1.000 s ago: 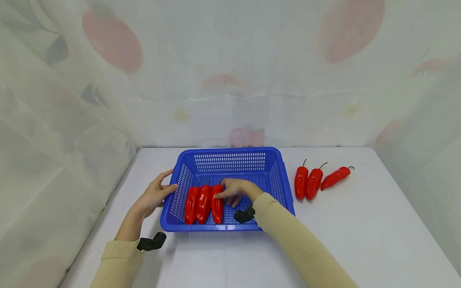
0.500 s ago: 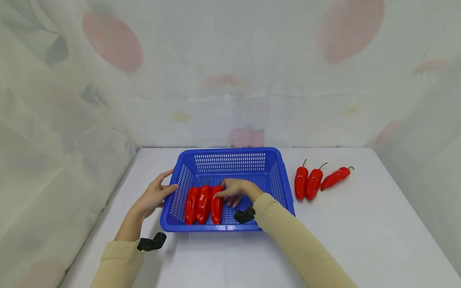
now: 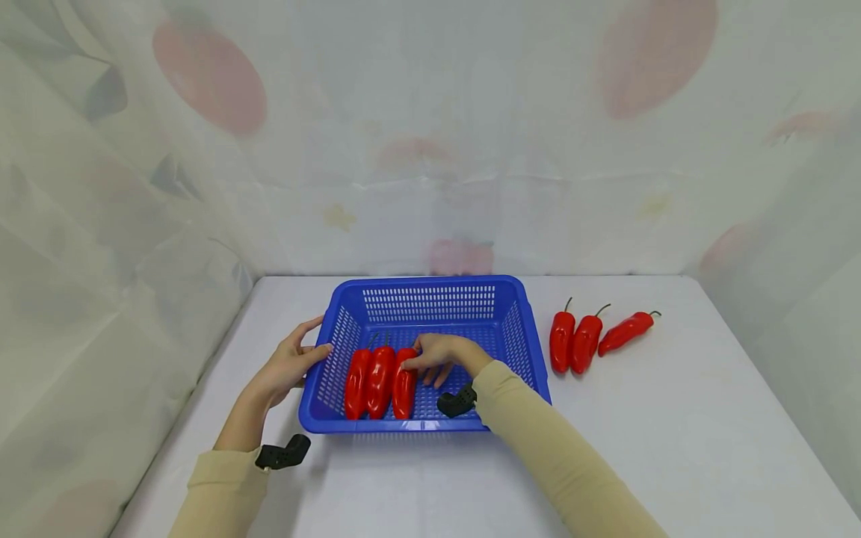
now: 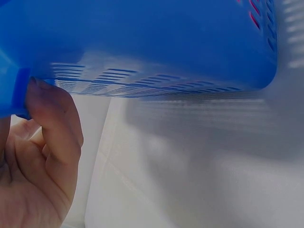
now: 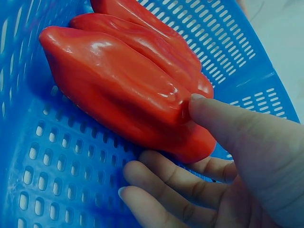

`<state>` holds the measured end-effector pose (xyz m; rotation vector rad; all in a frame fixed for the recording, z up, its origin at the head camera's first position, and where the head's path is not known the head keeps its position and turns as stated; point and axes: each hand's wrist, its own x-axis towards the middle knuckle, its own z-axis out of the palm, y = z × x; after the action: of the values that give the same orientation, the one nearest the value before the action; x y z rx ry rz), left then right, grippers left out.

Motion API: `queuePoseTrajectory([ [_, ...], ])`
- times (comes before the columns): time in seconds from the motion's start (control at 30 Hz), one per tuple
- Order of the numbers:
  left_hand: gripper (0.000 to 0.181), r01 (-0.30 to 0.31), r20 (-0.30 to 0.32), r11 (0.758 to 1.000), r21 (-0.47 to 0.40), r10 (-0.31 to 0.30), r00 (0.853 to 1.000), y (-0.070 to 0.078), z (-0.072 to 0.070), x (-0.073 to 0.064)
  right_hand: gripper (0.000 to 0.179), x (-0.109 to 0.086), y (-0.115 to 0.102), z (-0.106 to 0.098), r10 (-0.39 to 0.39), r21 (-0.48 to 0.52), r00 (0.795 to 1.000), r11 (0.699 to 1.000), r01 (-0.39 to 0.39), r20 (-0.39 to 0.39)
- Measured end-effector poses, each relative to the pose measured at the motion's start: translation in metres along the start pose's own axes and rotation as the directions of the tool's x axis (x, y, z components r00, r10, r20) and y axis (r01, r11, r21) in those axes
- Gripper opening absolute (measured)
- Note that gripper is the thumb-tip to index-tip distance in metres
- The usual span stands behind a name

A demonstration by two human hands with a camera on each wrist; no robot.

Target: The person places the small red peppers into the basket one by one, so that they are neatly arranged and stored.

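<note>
A blue plastic basket (image 3: 430,425) stands on the table. Three red peppers lie side by side in its left half, stems toward the back. With thumb and fingers my right hand (image 3: 444,355) holds the rightmost pepper (image 3: 404,392) near its stem end. In the right wrist view the thumb (image 5: 213,111) presses that pepper (image 5: 118,80) from above, while the fingers reach along its lower side. My left hand (image 3: 291,368) grips the basket's left rim. From the left wrist, curled fingers (image 4: 54,114) show under the rim, against the basket's outer side (image 4: 156,42).
To the right of the basket several things lie on the white table (image 3: 646,441): an upright-lying red pepper (image 3: 562,342), another close beside it (image 3: 587,344), and a slanted one (image 3: 627,333). Patterned cloth (image 3: 430,209) hangs behind and at both sides.
The front tip of the rightmost pepper in the basket has shifted slightly left, toward its neighbour. Both hands and the basket look the same as before.
</note>
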<state>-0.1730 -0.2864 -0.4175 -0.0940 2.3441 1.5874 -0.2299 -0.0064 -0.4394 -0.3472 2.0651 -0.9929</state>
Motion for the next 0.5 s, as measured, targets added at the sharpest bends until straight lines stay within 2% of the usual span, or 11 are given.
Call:
queuePoseTrajectory([
  [0.27,0.072,0.000,0.008,1.000,-0.009,0.000,1.000,0.000,0.000,0.000,0.042,-0.002,0.000,-0.003,0.006,-0.003,1.000,1.000,-0.006,-0.005],
  [0.5,0.071,-0.006,0.011,1.000,-0.014,0.006,1.000,0.000,-0.001,0.000,0.039,-0.011,-0.003,-0.013,-0.013,-0.046,0.995,0.999,0.009,-0.095],
])
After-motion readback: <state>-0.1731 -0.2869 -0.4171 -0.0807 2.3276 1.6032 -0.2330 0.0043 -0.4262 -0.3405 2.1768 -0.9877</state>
